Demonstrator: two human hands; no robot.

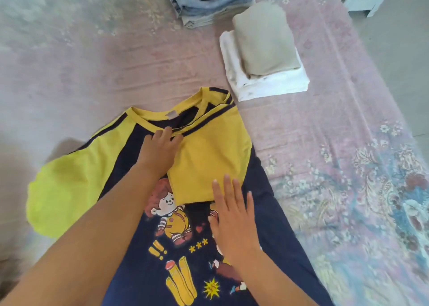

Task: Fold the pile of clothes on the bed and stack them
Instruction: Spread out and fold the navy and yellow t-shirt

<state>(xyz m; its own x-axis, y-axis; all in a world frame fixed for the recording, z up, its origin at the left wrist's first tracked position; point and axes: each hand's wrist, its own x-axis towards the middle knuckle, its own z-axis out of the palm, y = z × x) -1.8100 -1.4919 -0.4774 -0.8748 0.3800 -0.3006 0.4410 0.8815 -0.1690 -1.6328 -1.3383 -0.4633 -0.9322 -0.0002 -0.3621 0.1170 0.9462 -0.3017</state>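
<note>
Item: shirt [274, 231], navy body with yellow sleeves and yellow neckband, lying front-up on the bed [116, 62], nearest the person. The right sleeve is folded in across the chest; the left sleeve lies spread out to the side.

Hands: left hand [160, 150] flat, fingers straight, pressing just below the neckband. Right hand [232, 215] flat, fingers spread, resting on the edge of the folded sleeve and the print.

Handling, as judged: thin knit, light, limp, prone to creasing; it will not keep a fold unless smoothed. Best taken by pinching the shoulder seam and the hem.

Markings: cartoon child, cricket stumps and ball, stars, exclamation marks. No readable writing; the neck tag is too small to read.

Also on the bed: beige folded cloth [267, 39] atop white folded cloth [276, 85], just beyond the shirt; a stack of jeans [209, 6] further off.
</note>
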